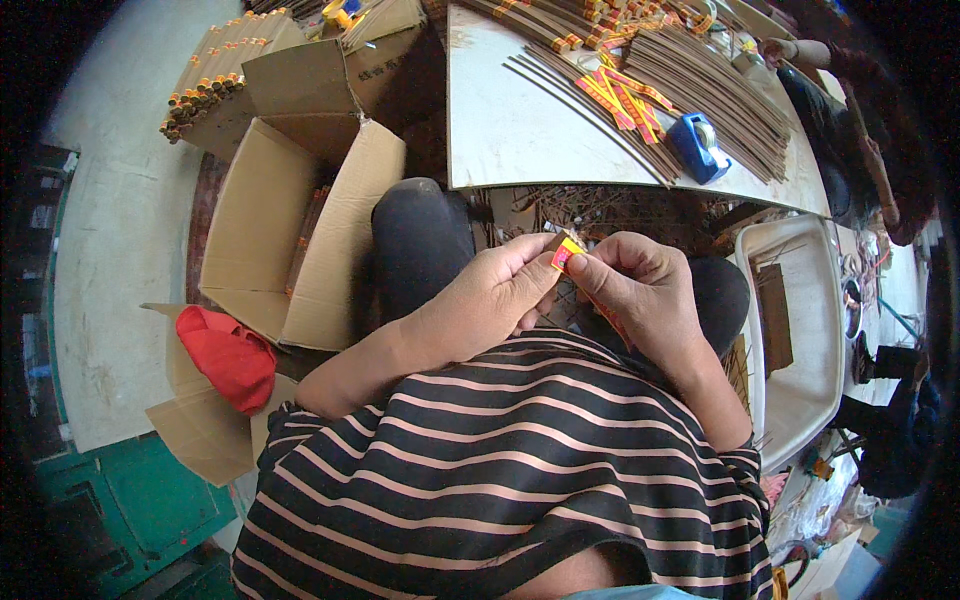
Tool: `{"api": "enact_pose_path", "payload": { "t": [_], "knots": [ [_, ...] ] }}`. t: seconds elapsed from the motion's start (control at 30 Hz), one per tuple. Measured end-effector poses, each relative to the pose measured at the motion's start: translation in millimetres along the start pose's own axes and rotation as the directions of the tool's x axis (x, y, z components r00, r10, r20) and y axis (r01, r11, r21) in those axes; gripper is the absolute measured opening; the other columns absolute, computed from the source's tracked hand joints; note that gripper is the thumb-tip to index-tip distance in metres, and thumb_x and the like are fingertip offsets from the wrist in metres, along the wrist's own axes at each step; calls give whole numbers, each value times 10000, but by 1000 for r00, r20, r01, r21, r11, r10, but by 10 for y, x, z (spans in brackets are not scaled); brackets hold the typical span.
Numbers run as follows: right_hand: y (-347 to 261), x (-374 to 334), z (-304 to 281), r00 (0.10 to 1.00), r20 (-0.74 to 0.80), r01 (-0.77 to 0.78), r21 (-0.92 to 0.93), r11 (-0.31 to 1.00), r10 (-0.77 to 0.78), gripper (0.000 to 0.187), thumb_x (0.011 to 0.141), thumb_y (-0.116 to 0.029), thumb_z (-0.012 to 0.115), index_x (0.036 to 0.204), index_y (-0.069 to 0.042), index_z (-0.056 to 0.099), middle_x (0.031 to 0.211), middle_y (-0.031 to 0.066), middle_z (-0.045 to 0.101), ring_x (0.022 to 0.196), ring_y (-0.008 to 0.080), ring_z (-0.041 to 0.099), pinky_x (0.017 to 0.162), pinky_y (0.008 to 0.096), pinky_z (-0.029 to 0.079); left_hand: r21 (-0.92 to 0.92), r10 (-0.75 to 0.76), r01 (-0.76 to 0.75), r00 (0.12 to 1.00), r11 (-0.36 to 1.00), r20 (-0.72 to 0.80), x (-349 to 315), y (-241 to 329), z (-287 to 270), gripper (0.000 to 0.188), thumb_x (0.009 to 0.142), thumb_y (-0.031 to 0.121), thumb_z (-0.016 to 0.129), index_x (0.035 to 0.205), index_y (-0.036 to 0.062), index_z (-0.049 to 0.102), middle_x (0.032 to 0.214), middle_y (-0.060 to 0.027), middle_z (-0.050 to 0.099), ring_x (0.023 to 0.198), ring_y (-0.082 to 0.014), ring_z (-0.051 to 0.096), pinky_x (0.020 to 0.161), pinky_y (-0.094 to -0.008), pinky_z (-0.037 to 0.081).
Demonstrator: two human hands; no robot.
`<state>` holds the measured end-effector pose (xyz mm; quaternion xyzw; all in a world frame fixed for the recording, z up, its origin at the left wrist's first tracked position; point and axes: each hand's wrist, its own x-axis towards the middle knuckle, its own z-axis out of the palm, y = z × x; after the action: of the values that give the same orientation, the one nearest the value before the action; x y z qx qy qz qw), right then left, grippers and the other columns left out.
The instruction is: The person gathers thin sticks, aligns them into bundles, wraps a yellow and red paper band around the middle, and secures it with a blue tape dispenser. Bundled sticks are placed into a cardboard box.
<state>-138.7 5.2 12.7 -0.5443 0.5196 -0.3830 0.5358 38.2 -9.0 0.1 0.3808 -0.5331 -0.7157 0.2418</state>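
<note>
— Holding what, at the centre of the frame?

— Gripping a brown stick bundle [557, 242] with both hands, set close together; curling the left hand [485, 300] around from the left, and pressing with the thumb of the right hand [640, 285] onto a red-and-yellow paper band [568, 256] near the bundle's upper end.

— Finishing that one?

— Probably fitting the band at this point, but not showing any seam, so not allowing certainty about fastening.

— Having anything to count as done?

— Apparently so: seeing banded bundles [225, 60] lying stacked at the upper left of the frame, and spotting further bundles [598, 30] resting on the bench [490, 125] along the top of the frame.

— Leaving how much?

— Judging by the bench, leaving plenty: finding loose brown sticks [710, 90] spreading across the upper right of the frame, with spare paper strips [622, 100] lying among them, just beside a blue tape dispenser [690, 150].

— Counting the open cardboard box [250, 235], left of centre?

— Not counting that either way: making out brown and red bits inside, but peering into too much shadow for telling finished from unfinished.
</note>
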Motion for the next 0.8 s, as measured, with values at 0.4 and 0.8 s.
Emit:
{"api": "enact_pose_path", "payload": {
  "t": [0.4, 0.8],
  "knots": [
    [14, 9, -1, 1000, 11, 2, 1, 1000, -2, 219, 831, -186, 632, 735, 7, 593, 621, -3, 557, 567, 42, 474, 485, 193, 395, -2, 80, -80, 996, 997, 32, 15, -10, 8, 415, 958, 386, 316, 1076, 24, 480, 666, 5, 447, 560, -45, 401, 491, -157, 349],
    [55, -17, -53, 998, 52, -28, 45, 999, 26, 228, 832, -209, 634, 747, -4, 585, 592, -6, 531, 530, 49, 472, 452, 195, 379, -63, 39, -38, 999, 997, 18, 43, -61, 30, 376, 963, 340, 333, 1029, 15, 509, 622, 7, 450, 515, -33, 399, 455, -151, 341]
  ]
}}
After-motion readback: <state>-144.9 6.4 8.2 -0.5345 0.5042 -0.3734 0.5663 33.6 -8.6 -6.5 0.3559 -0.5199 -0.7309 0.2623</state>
